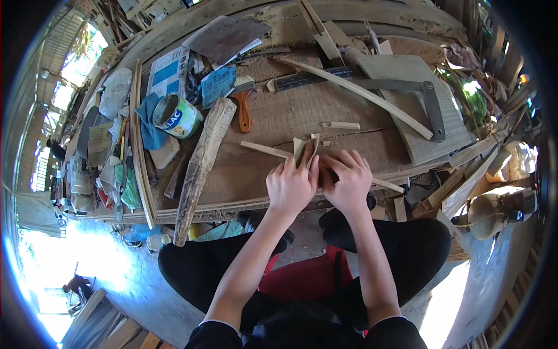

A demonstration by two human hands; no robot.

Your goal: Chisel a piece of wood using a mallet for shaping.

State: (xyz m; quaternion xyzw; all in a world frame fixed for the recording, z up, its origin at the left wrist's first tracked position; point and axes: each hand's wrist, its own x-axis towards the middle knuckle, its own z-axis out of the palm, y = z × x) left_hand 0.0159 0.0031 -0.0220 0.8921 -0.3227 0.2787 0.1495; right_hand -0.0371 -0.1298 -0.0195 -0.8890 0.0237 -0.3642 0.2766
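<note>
Close to the workbench's front edge, my two hands are side by side with their fingertips nearly meeting. My left hand (292,182) is closed on a folded tan sheet (300,150), which looks like sandpaper; its stiff edges stick up past the fingers. My right hand (349,177) has its fingers curled down, and what they grip is hidden. A thin wooden strip (264,149) reaches out left of my hands. Another strip end (387,185) shows on their right; I cannot tell whether they are one piece. Small wood offcuts (342,125) lie just beyond my fingers.
On the workbench (302,110), a scraper with an orange handle (244,113), an open tin (176,116) and a rough wooden stick (203,168) lie left. A metal square (431,110), a long strip (360,93) and a wide board (407,72) occupy the right. Clutter lines the far edge.
</note>
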